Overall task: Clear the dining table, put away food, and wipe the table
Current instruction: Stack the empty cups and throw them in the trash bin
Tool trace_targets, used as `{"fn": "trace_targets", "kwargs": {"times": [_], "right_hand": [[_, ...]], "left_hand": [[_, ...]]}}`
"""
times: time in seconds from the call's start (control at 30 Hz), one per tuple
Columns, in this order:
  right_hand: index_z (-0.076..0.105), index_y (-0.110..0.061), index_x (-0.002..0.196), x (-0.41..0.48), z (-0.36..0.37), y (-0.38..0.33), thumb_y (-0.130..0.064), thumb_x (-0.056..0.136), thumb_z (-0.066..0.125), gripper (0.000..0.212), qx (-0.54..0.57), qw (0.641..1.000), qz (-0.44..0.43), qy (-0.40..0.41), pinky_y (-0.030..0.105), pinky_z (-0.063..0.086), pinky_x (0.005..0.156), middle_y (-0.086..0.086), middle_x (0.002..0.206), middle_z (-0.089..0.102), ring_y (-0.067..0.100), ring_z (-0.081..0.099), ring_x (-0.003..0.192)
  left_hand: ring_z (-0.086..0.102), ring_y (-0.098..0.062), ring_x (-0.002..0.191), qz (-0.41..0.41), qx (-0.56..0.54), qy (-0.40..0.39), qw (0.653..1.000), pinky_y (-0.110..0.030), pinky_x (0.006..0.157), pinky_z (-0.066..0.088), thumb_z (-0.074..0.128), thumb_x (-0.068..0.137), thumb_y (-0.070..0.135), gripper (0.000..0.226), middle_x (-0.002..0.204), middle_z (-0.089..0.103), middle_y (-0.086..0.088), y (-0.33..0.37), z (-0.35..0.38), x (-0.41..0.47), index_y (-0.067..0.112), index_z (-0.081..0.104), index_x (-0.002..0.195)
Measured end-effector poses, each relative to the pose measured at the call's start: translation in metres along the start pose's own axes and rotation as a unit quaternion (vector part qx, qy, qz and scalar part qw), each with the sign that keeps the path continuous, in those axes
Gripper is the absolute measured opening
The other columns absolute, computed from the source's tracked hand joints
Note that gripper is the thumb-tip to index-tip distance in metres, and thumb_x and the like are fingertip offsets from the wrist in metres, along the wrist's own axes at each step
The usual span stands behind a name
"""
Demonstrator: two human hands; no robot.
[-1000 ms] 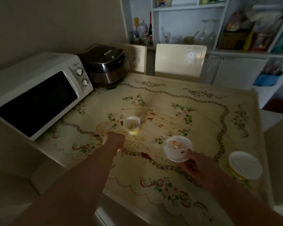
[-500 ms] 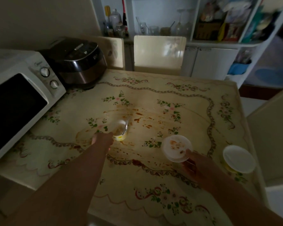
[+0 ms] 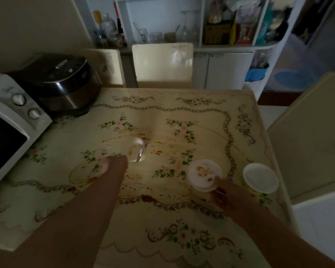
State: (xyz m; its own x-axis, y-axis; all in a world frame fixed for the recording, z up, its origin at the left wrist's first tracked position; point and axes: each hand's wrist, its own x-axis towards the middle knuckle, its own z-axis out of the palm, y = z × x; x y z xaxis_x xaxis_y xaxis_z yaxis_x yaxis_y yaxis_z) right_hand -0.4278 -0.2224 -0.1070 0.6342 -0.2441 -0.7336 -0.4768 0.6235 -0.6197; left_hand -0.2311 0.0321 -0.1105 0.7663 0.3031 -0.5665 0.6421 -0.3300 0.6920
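Observation:
A small clear bowl (image 3: 136, 149) with a metal spoon (image 3: 140, 154) in it sits tilted on the stained floral tablecloth (image 3: 201, 113). My left hand (image 3: 115, 164) grips it at its near left rim, fingers hidden behind the knuckles. My right hand (image 3: 222, 192) pinches the near edge of a small white plate (image 3: 203, 174) with food crumbs on it, thumb on top, held just above the cloth. A yellow bowl (image 3: 249, 188) covered by a white plate (image 3: 260, 177) stands near the table's right edge. Brown sauce smears (image 3: 159, 151) lie around the clear bowl.
A white microwave (image 3: 14, 120) and a dark rice cooker (image 3: 62, 84) fill the table's left side. Two cream chair backs (image 3: 162, 64) stand at the far edge, with white shelves (image 3: 230, 49) of jars and glasses behind. A cream surface (image 3: 307, 136) stands to the right.
My left hand reached forward to the clear bowl and took hold of it; the bowl now tilts. The view swung to the right. My right hand kept the white plate in place.

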Motion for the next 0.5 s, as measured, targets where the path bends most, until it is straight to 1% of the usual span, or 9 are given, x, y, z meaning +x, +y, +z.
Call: {"fn": "trace_targets", "kwargs": {"times": [0.1,0.17,0.23,0.27,0.3,0.33,0.4,0.43,0.5], "right_hand": [[0.061,-0.01,0.097,-0.005,-0.015,-0.007,-0.02,0.094,0.057,0.011,0.019,1.0,-0.015,0.003,0.031,0.05,0.072,0.006,0.099,0.067,0.019,0.061,0.091],[0.06,-0.012,0.091,-0.011,-0.029,-0.014,-0.019,0.095,0.056,0.009,0.028,0.999,-0.035,0.021,0.03,0.048,0.071,0.004,0.092,0.067,0.017,0.061,0.086],[0.057,-0.011,0.09,-0.013,-0.04,-0.019,-0.017,0.095,0.055,0.008,0.028,0.997,-0.055,0.042,0.034,0.05,0.079,0.004,0.09,0.066,0.017,0.061,0.085],[0.057,-0.011,0.093,-0.015,-0.05,-0.023,-0.018,0.095,0.055,0.008,0.025,0.996,-0.065,0.055,0.037,0.049,0.085,0.004,0.09,0.066,0.017,0.061,0.086],[0.059,-0.01,0.099,-0.017,-0.061,-0.027,-0.019,0.095,0.056,0.01,0.02,0.995,-0.076,0.068,0.039,0.049,0.086,0.004,0.09,0.066,0.019,0.062,0.088],[0.059,-0.009,0.105,-0.018,-0.07,-0.03,-0.02,0.095,0.056,0.015,0.014,0.993,-0.087,0.081,0.039,0.05,0.083,0.005,0.091,0.066,0.023,0.063,0.093],[0.059,-0.009,0.11,-0.02,-0.088,-0.037,-0.02,0.095,0.057,0.019,0.008,0.988,-0.107,0.107,0.04,0.049,0.075,0.007,0.089,0.066,0.035,0.063,0.104],[0.058,-0.01,0.111,-0.021,-0.096,-0.039,-0.02,0.095,0.056,0.019,0.009,0.987,-0.114,0.115,0.036,0.047,0.069,0.006,0.088,0.065,0.033,0.063,0.101],[0.058,-0.01,0.114,-0.02,-0.11,-0.044,-0.02,0.094,0.058,0.023,0.02,0.984,-0.121,0.129,0.028,0.042,0.06,0.004,0.087,0.063,0.021,0.061,0.086]], "left_hand": [[0.05,-0.015,0.055,0.027,0.005,-0.03,0.999,-0.028,0.05,0.041,0.052,0.091,0.017,0.036,0.067,0.054,-0.002,0.013,0.02,-0.026,-0.004,0.058,0.12],[0.051,-0.014,0.056,0.045,-0.013,-0.056,0.997,-0.027,0.051,0.041,0.052,0.092,0.016,0.034,0.068,0.055,-0.001,0.021,0.041,-0.049,-0.003,0.059,0.119],[0.054,-0.014,0.062,0.053,-0.038,-0.082,0.995,-0.027,0.057,0.043,0.05,0.094,0.013,0.028,0.071,0.056,-0.001,0.025,0.06,-0.067,-0.001,0.06,0.116],[0.056,-0.016,0.066,0.051,-0.045,-0.085,0.994,-0.028,0.061,0.046,0.051,0.094,0.011,0.021,0.072,0.057,-0.002,0.028,0.073,-0.077,0.001,0.061,0.109],[0.058,-0.017,0.068,0.054,-0.046,-0.082,0.994,-0.029,0.063,0.047,0.052,0.094,0.009,0.012,0.072,0.058,-0.004,0.031,0.085,-0.09,0.003,0.061,0.097],[0.058,-0.017,0.067,0.052,-0.053,-0.077,0.994,-0.029,0.061,0.048,0.053,0.092,0.007,0.011,0.072,0.059,-0.005,0.033,0.095,-0.101,0.003,0.06,0.085],[0.058,-0.016,0.063,0.054,-0.067,-0.095,0.992,-0.03,0.058,0.049,0.055,0.091,0.006,0.02,0.071,0.061,-0.007,0.035,0.116,-0.121,0.005,0.057,0.071],[0.057,-0.016,0.062,0.056,-0.069,-0.11,0.99,-0.031,0.06,0.049,0.055,0.091,0.005,0.023,0.071,0.061,-0.008,0.036,0.125,-0.132,0.005,0.056,0.069],[0.054,-0.016,0.06,0.052,-0.076,-0.129,0.987,-0.03,0.058,0.044,0.055,0.091,0.004,0.023,0.07,0.06,-0.009,0.037,0.141,-0.149,0.004,0.056,0.069]]}}
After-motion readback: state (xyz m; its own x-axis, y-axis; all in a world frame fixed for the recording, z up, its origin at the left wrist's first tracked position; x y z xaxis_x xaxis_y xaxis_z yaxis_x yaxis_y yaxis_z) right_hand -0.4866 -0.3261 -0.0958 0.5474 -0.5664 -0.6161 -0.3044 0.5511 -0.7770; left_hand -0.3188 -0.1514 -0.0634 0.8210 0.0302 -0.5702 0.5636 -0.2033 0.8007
